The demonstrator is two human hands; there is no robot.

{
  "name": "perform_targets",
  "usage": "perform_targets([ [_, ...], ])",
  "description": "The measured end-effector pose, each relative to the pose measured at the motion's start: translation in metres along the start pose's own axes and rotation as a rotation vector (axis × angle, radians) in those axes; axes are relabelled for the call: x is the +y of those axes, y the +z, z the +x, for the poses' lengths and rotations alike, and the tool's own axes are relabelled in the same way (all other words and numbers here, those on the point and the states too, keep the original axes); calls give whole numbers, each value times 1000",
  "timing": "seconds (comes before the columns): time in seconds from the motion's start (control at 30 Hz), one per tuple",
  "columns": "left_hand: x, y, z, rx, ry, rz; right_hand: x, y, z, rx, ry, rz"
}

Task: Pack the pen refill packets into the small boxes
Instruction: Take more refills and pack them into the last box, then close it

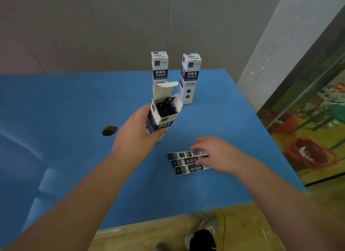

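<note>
- The left hand [138, 131], at mid-frame, grips an open box [162, 114], fingers curled round its lower part; its flap stands up and dark packets show inside
- The right hand [216, 153], lower right of centre, rests on three refill packets [183, 162] lying flat on the blue table [74, 101]; fingers bent, whether they pinch one I cannot tell
- Two closed boxes [190, 77] stand upright behind, above centre, near each other

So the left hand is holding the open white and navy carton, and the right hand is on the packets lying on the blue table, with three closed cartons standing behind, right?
Not quite: the head view shows two closed white and navy cartons standing behind, not three. The rest holds: left hand grips the open carton, right hand rests on the packets on the blue table.
</note>
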State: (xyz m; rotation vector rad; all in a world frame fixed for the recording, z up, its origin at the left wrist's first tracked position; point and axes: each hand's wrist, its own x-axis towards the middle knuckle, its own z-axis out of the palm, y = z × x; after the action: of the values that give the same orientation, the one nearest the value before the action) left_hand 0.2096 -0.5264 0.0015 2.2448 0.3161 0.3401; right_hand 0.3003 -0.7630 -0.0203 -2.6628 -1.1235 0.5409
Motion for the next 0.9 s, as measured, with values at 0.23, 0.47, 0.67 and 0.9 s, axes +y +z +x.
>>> perform_targets([
  [0.23, 0, 0, 1, -5, -4, 9, -5, 1, 2, 0, 22, -165],
  [0.47, -1, -1, 1, 5, -14, 23, -7, 5, 0, 81, 17, -276],
  [0.67, 1, -2, 0, -8, -6, 24, -5, 5, -15, 156, 5, -254],
  [0.9, 2, -1, -2, 5, -4, 23, -1, 20, -33, 86, 22, -243],
])
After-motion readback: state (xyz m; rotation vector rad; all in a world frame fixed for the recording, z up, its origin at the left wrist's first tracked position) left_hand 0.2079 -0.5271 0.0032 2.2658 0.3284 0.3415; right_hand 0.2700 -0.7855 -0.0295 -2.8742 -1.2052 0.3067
